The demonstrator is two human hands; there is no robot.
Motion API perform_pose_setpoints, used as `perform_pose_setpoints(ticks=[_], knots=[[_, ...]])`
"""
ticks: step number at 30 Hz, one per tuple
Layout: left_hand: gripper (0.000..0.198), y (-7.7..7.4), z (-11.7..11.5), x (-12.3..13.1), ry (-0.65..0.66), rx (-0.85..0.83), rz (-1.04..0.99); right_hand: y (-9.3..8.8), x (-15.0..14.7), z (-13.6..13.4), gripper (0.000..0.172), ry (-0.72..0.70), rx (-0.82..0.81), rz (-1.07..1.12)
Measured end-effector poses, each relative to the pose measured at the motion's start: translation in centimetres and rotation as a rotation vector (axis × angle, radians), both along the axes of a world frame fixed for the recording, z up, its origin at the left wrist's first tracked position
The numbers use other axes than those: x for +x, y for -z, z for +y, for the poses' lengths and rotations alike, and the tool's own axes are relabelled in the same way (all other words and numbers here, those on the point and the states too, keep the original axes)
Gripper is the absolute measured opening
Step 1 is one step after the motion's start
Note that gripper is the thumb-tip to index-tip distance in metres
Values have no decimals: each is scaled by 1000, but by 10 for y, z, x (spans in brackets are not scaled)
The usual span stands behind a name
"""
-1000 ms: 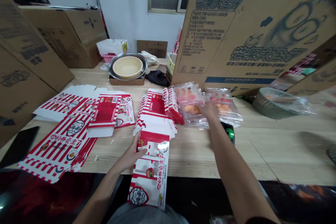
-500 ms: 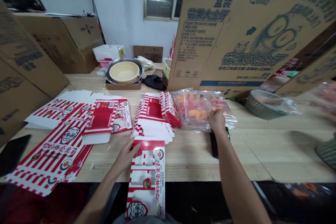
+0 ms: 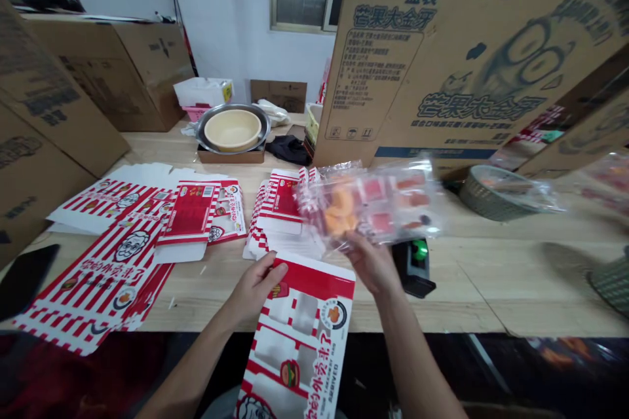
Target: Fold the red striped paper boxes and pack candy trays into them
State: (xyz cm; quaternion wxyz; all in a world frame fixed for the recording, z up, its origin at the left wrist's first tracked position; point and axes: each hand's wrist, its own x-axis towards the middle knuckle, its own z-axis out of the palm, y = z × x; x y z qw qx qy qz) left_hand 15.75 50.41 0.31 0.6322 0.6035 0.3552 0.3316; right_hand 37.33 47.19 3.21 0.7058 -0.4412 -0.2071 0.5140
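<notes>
Raised off the table, the clear plastic pack sits gripped by its lower edge in the right hand; the left hand closes on a red-and-white carton.

right hand: bag, clear glossy plastic | left hand: blank, smooth coated paperboard with a slight sheen | under both hands: table, pale smooth wood, matt | beyond right hand: carton, matt corrugated cardboard | beyond left hand: basin, shiny metal
</notes>
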Motion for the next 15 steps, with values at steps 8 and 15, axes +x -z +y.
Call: perform_pose_setpoints(ticks=[8, 15], knots=[[32, 0, -11, -8, -154, -54, -69, 2, -7, -26, 38, -321, -123, 93], [23, -4, -13, -5, -103, 7, 12, -15, -25, -30, 32, -204, -112, 64]])
